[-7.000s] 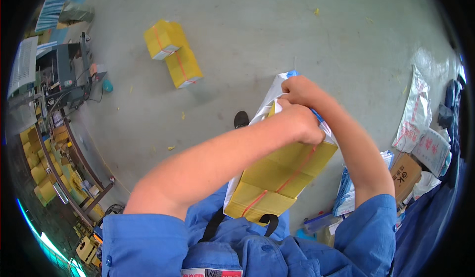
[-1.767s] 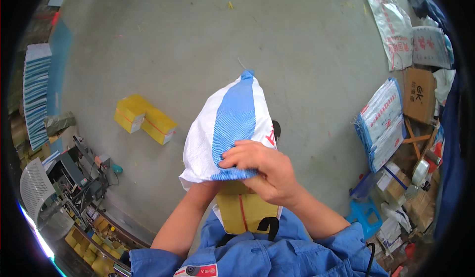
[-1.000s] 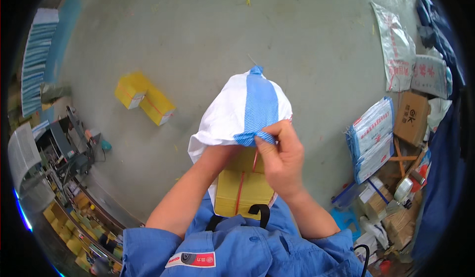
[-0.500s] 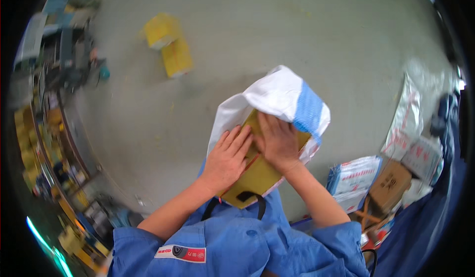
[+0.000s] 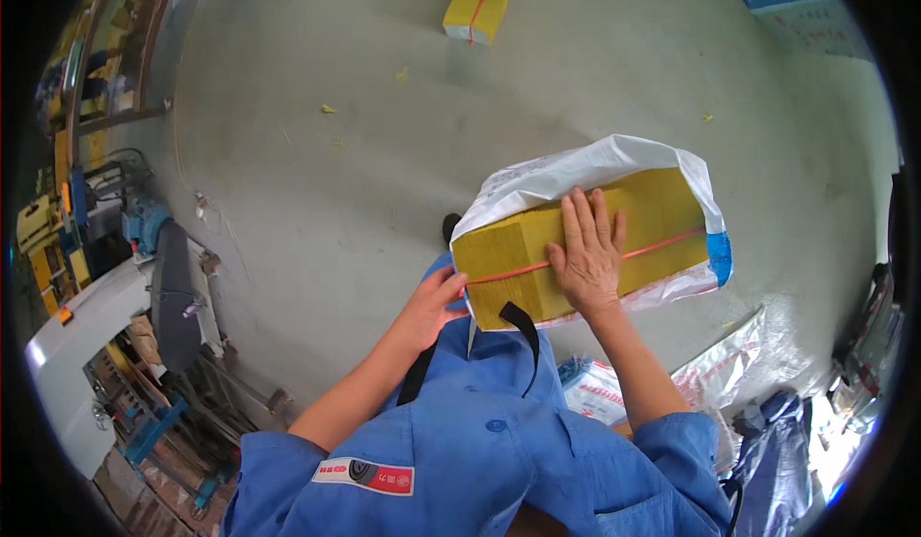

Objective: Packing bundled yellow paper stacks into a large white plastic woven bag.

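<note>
Leftmost, a wooden-edged rack [image 5: 125, 67] holding yellow pieces fills the upper corner, and below it sits a machine with a dark grey housing [image 5: 177, 292]. Next, a thin pale cable [image 5: 213, 213] lies on the grey floor [image 5: 317, 206]. The person's left hand [image 5: 434, 304] touches the near left end of a yellow stack [image 5: 662, 201], its fingers bent around the edge; whether it truly grips there, I cannot tell. A dark shoe [image 5: 451, 228] shows just beside that end.

The stack lies partly inside a white sack [image 5: 576, 168], in front of the person's waist. Its long axis slants from lower left to upper right: the finely layered left end points toward the left hand, the other end points away to the right. A red strap [image 5: 523, 271] runs lengthwise along it. Well beyond, near the upper edge, a similar yellow bundle [image 5: 480, 5] rests on the floor. A black band [image 5: 523, 331] curls against the stack's near side.

The right hand [image 5: 588, 259] lies flat on the stack, fingers extended and grasping nothing. Past the sack's blue patch [image 5: 718, 257], a silvery bag [image 5: 724, 360] lies lower right, with dark crumpled plastic [image 5: 777, 460] beside it.
</note>
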A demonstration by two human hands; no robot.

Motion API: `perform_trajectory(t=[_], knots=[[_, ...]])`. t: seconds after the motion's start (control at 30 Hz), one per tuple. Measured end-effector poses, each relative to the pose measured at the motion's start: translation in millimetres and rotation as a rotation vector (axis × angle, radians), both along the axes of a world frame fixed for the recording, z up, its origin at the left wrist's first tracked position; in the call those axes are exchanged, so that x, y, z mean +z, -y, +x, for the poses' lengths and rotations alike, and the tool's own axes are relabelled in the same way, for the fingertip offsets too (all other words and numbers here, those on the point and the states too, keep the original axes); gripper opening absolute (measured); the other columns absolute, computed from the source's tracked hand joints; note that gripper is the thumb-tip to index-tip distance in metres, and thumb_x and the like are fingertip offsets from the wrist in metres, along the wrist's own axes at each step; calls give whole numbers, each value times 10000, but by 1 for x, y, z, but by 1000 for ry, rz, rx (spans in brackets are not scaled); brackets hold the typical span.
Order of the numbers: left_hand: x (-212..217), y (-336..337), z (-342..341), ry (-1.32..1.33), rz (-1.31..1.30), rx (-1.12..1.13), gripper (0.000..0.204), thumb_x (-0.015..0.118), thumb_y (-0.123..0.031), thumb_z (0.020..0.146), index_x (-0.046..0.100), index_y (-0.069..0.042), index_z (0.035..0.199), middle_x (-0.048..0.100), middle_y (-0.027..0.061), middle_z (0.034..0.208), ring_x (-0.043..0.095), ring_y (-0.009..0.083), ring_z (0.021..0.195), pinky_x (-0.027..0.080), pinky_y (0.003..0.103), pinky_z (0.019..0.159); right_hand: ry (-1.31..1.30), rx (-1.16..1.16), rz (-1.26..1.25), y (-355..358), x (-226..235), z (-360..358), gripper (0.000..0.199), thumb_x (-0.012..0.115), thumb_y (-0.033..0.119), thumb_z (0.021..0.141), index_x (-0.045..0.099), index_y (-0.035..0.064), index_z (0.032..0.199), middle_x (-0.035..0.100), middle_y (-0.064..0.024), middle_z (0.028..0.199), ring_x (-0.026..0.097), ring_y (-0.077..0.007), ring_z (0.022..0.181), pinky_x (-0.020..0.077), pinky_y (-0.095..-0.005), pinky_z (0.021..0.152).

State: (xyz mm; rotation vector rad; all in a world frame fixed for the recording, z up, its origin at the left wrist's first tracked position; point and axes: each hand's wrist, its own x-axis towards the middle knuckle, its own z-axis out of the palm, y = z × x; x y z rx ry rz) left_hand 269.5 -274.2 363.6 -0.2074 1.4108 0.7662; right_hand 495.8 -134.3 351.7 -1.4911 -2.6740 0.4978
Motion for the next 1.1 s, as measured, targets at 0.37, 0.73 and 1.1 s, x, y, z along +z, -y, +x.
perform_trajectory(t=[0.37,0.73,1.1], knots=[[-34,3,-6,284,182,217,304,607,-356,957,573,-98,1114,593,7,1067,559,128,956,479,342,808,-314,369,-26,42,10,-58,356,607,130,809,645,80,1159,562,-92,1371,470,-299,1348,295,-510,1136],[-64,-15,3,-183,228,-80,64,588,-83,933,609,-31,965,603,28,838,575,129,722,483,282,636,-316,394,49,52,-4,-60,334,615,47,786,665,104,1111,601,-68,1315,499,-281,1318,326,-482,1111],[-27,13,7,-469,418,11,79,627,-100,920,590,-36,947,595,-2,851,538,81,775,446,250,680,-304,435,44,48,3,-60,367,597,43,810,627,100,1171,563,-71,1361,468,-296,1343,316,-490,1107]])
